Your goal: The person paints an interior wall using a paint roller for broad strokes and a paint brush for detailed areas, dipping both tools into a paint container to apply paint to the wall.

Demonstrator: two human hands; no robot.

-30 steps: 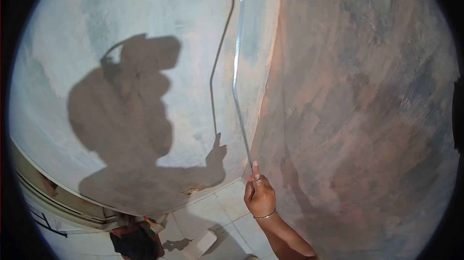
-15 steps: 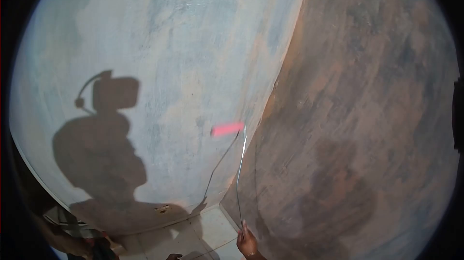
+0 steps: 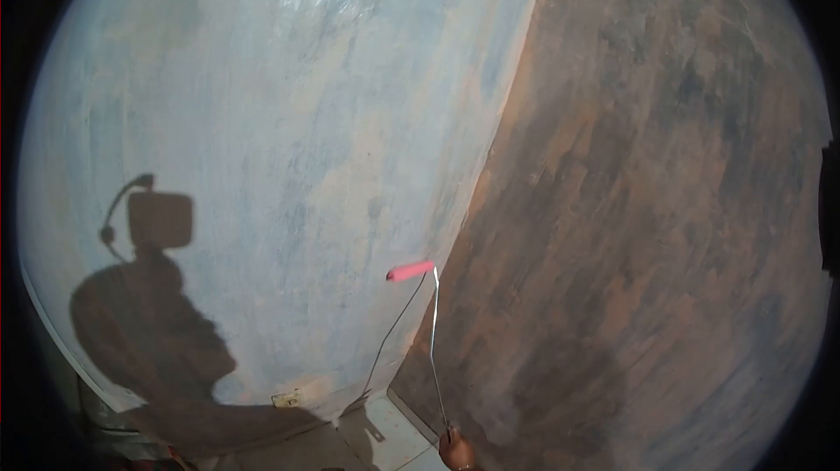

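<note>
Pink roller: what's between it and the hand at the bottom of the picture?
A thin metal rod, bent partway, runs between the pink roller and the right hand, as the head view shows.

Roller (image 3: 410, 272): pink, short, fitted on thin, bent metal rod (image 3: 431, 353); held from below, head tilted slightly, right end higher. Positioned at wall (image 3: 262, 121), low, near its right edge. Wall streaked pale blue and beige, glossy near top.
</note>
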